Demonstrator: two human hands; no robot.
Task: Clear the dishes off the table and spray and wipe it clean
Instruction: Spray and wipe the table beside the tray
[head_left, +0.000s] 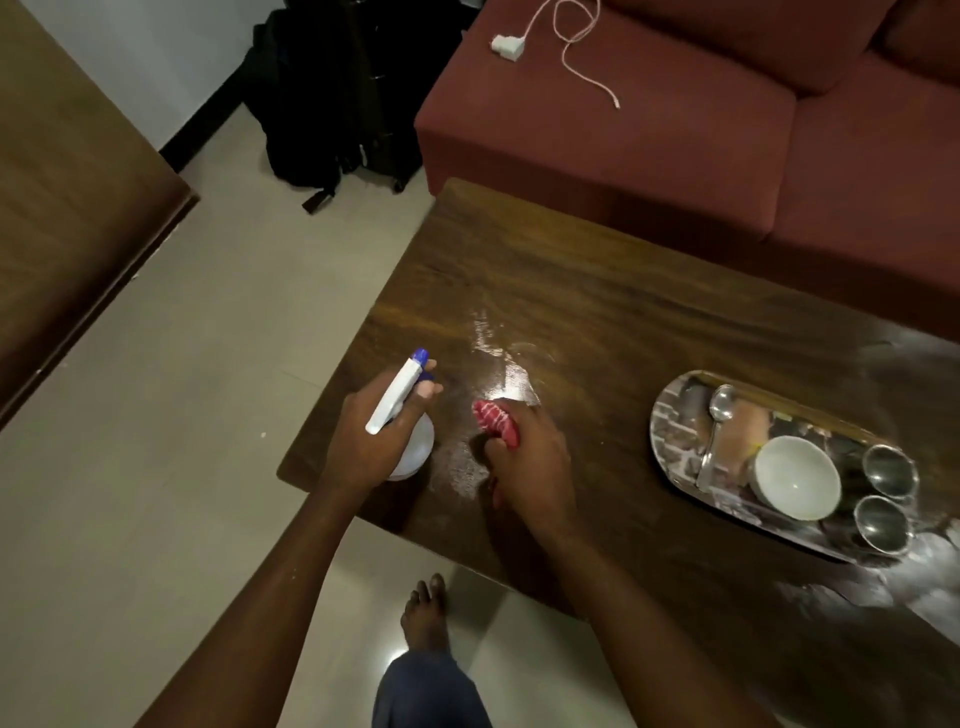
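Note:
My left hand (371, 436) grips a white spray bottle (397, 397) with a blue nozzle, held over the near left corner of the dark wooden table (597, 291). My right hand (530, 462) holds a red cloth with white streaks (493, 421) pressed on the tabletop just right of the bottle. A wet sheen (498, 358) lies on the wood beyond the cloth. An oval steel tray (670, 415) sits at the right with a spoon (719, 410), a white bowl (797, 478) and two steel cups (889, 470) on it.
A maroon sofa (649, 135) runs along the table's far side, with a white charger and cable (511, 47) on its seat. A black bag (332, 104) stands on the floor at the back. A second wooden surface (67, 208) is at left. My bare foot (426, 613) stands on the tiles.

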